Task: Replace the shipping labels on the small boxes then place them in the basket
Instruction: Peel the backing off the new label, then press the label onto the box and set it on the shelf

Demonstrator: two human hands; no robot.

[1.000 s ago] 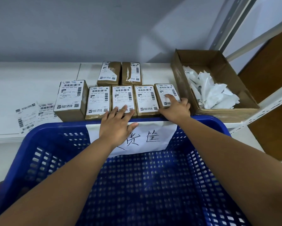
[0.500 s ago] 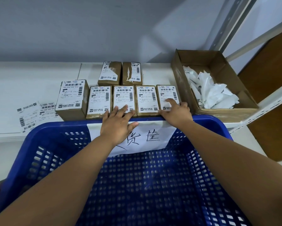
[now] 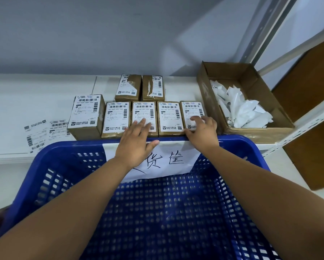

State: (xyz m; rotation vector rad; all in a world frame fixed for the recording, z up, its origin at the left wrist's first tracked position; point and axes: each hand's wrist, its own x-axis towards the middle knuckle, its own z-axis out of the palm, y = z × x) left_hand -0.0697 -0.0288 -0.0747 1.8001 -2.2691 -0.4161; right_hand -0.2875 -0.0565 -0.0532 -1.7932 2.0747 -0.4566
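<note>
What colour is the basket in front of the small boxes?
The basket is blue, with perforated grid walls and floor; it shows best in the head view.

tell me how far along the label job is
Looks done: five front boxes carry whole labels; peeled scraps lie in the carton. In hand: left hand and right hand rest on two of them. Left: two back boxes have torn labels; spare labels wait; basket holds no boxes.

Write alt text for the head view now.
A person's left hand lies flat on the middle box of five labelled boxes on a white shelf; the right hand rests on the rightmost box. A blue basket sits in front, two torn-label boxes behind.
</note>
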